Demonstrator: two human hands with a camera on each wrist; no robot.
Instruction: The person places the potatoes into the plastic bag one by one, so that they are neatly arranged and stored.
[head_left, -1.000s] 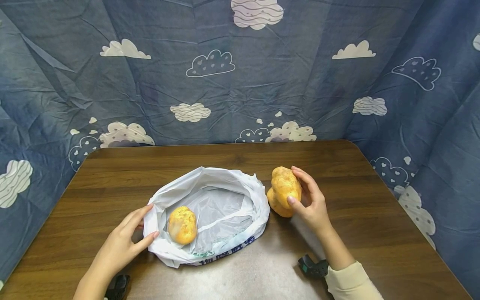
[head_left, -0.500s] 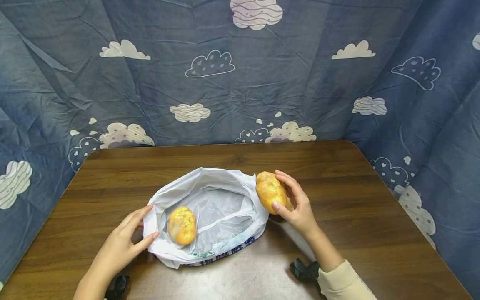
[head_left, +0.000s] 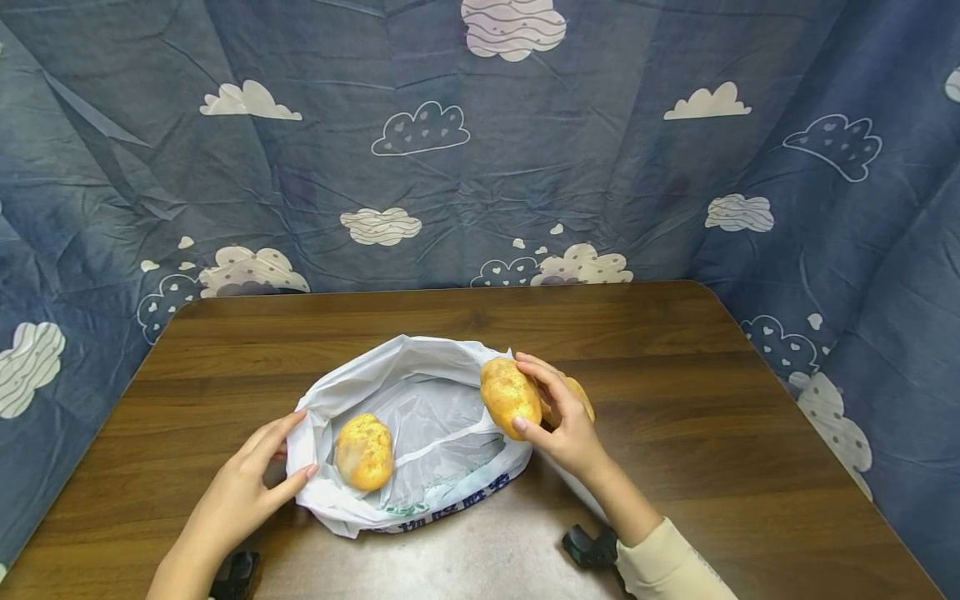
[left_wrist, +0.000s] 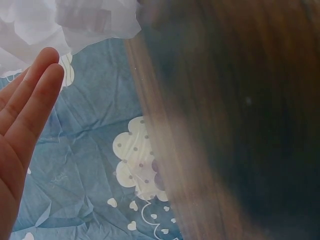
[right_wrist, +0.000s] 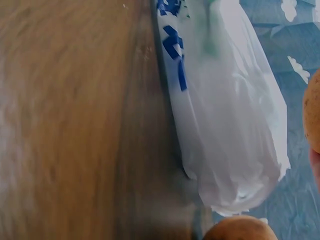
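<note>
A white plastic bag (head_left: 427, 350) with dark blue print lies on the table, its mouth spread wide. Inside it, toward the left, rests one yellow potato (head_left: 364, 452). My left hand (head_left: 236, 492) touches the bag's left rim, thumb and forefinger spread apart; in the left wrist view its fingers (left_wrist: 35, 97) look straight. My right hand (head_left: 566, 425) grips a second potato (head_left: 510, 396) over the bag's right rim. Behind that hand another potato (head_left: 579, 398) sits on the table, partly hidden. The right wrist view shows the bag (right_wrist: 225, 115) from its side.
The brown wooden table (head_left: 735, 467) has its far edge against a blue curtain (head_left: 420, 183) printed with clouds. Black wrist devices show by the left forearm (head_left: 236, 575) and right forearm (head_left: 588, 547).
My right hand has carried its potato leftward from beside the bag to above the bag's right rim. The potato behind it stayed put, as did my left hand and the bag.
</note>
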